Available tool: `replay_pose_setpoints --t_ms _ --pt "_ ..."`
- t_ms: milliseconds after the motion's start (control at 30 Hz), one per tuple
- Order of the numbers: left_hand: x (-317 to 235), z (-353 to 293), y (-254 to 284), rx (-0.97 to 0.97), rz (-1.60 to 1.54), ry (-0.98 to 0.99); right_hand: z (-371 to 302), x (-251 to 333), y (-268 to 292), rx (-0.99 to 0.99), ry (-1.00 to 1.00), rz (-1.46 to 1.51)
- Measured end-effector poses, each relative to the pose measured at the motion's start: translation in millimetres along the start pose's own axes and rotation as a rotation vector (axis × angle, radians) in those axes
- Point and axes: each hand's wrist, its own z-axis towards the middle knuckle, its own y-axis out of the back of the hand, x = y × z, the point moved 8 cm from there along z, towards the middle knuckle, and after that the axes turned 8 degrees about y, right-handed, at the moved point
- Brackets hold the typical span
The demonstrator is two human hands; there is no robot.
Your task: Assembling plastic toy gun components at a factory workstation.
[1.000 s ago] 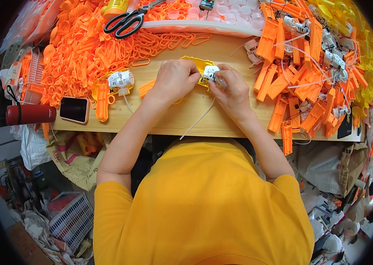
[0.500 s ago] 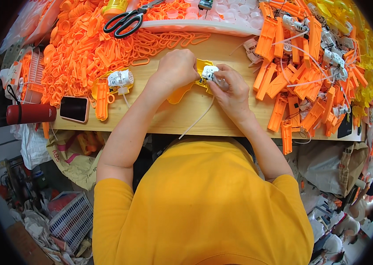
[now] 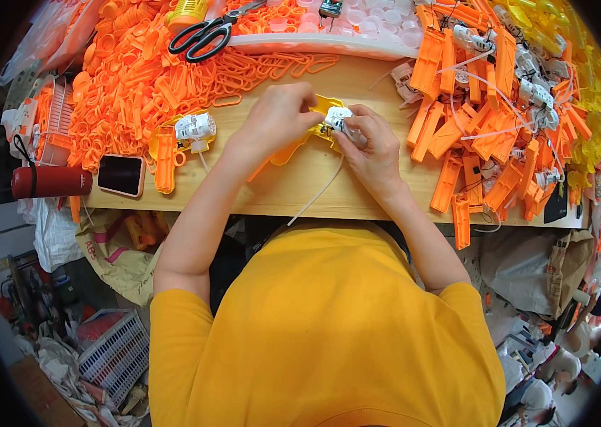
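Over the middle of the table, a yellow plastic shell half (image 3: 329, 103) sits between my hands, its handle-like part slanting toward the lower left. A white mechanism (image 3: 338, 117) lies in it, and a thin pale tube (image 3: 317, 199) trails from there toward the table's front edge. My right hand (image 3: 373, 146) pinches the mechanism with thumb and fingers. Curled at the shell's left side, my left hand (image 3: 278, 119) grips it near the handle; its inner fingers are hidden. An orange edge (image 3: 258, 171) peeks out below my left wrist.
Loose orange parts (image 3: 130, 92) heap at left, beside a partly assembled unit (image 3: 165, 156), a phone (image 3: 120, 176) and a red bottle (image 3: 51, 182). Scissors (image 3: 204, 39) lie at the back near a tray rim (image 3: 329, 44). Orange assemblies with tubes (image 3: 500, 121) pile at right.
My left hand has shifted slightly left and its thumb and forefinger have parted a little. An orange edge now shows below its wrist. My right hand stays almost still.
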Motion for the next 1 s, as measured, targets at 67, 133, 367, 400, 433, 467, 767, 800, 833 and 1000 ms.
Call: replay_pose_setpoints --t_ms 67,133,367,400,433,467,767,800,833,1000 --pt "7.2 -12.2 17.8 -0.006 -0.243 -0.009 -1.0 -0.9 0.1 -0.005 -0.007 -0.003" --pt "3.2 -32.7 40.2 -0.068 -0.109 -0.119 -1.4 -0.5 -0.8 -0.006 -0.011 0.000" --pt "15.0 -52.9 29.5 0.020 0.214 -0.054 -0.4 3.4 -4.8 0.013 -0.023 -0.011" --pt "13.2 -51.6 32.6 0.038 0.132 -0.035 -0.2 4.7 -4.6 0.015 -0.011 -0.017" --pt "11.4 -50.0 35.7 0.054 0.050 -0.016 -0.1 4.6 -4.7 0.017 -0.010 -0.018" --pt "8.3 -47.1 38.3 0.053 0.048 -0.015 0.0 4.7 -4.8 0.018 -0.001 -0.026" --pt "-6.7 -22.4 38.7 0.007 0.344 -0.130 0.8 6.6 -4.6 0.031 -0.006 -0.047" --pt "-1.7 -17.6 35.0 0.111 0.213 -0.018 0.9 6.9 -4.9 0.036 -0.002 -0.054" --pt "4.1 -14.7 30.0 0.214 0.083 0.094 1.1 7.4 -4.4 0.034 -0.001 -0.054" --pt "10.4 -9.2 17.6 0.248 -0.373 0.142 1.7 7.7 -4.5 0.032 -0.012 -0.057"
